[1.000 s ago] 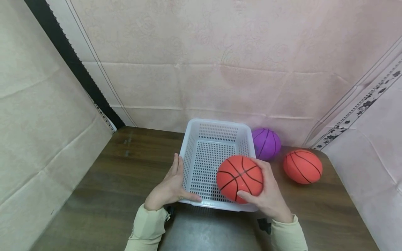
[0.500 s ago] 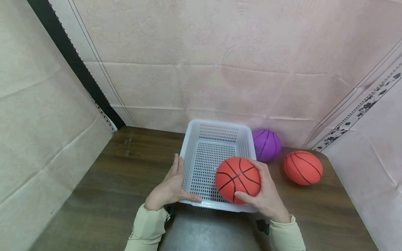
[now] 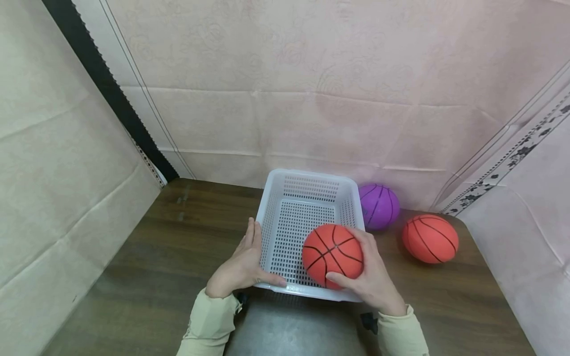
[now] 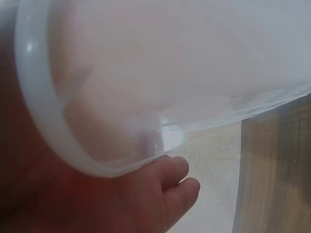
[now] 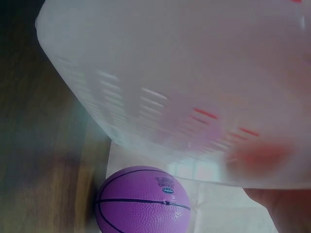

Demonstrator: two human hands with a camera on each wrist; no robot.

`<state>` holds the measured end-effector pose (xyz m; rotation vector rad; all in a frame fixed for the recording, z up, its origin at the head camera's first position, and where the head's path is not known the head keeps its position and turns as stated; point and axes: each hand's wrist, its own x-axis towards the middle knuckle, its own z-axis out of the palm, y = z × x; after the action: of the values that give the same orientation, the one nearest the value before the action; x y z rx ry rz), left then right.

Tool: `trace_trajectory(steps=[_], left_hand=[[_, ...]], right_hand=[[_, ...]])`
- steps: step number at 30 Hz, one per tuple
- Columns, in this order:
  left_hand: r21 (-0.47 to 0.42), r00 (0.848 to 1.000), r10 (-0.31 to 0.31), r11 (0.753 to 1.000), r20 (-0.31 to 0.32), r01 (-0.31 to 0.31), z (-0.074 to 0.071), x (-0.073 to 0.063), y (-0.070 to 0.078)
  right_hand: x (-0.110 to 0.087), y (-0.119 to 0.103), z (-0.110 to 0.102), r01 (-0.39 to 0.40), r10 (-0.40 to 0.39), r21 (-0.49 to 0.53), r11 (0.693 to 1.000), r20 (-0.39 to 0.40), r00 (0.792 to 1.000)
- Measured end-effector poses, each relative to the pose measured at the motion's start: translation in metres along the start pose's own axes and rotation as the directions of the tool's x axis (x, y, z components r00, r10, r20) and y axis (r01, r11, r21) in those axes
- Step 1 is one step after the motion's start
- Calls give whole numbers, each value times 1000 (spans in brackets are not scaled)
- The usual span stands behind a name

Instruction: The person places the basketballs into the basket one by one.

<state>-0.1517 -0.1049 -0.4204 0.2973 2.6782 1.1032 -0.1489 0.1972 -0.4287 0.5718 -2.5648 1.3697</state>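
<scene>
White basket (image 3: 311,174), L hand (image 3: 240,267) straight-fingered against it, R hand (image 3: 373,276) gripping red ball (image 3: 330,254) — purple ball (image 5: 141,208) w/ oval label (image 5: 167,191), unreadable

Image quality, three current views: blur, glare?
Head: fairly evenly lit, seams on the held red ball clear; left wrist: basket hazy, bright glint on its wall, left hand soft and dim; right wrist: basket washed out, glare near its edge, purple ball sharper.

The brown wood-grained table (image 3: 133,291) supported a white perforated basket (image 3: 309,191) near its middle. A purple ball (image 3: 379,207) rested just beside the basket's right side, near the table's back edge; a red ball (image 3: 430,239) lay farther right.
</scene>
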Motion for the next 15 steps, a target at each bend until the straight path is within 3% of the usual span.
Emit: trace_trajectory(steps=[15], left_hand=[[3,1000,10,1000,-11,-10,1,0,-1]], right_hand=[[0,2,8,59,-59,-88,994,5,998]])
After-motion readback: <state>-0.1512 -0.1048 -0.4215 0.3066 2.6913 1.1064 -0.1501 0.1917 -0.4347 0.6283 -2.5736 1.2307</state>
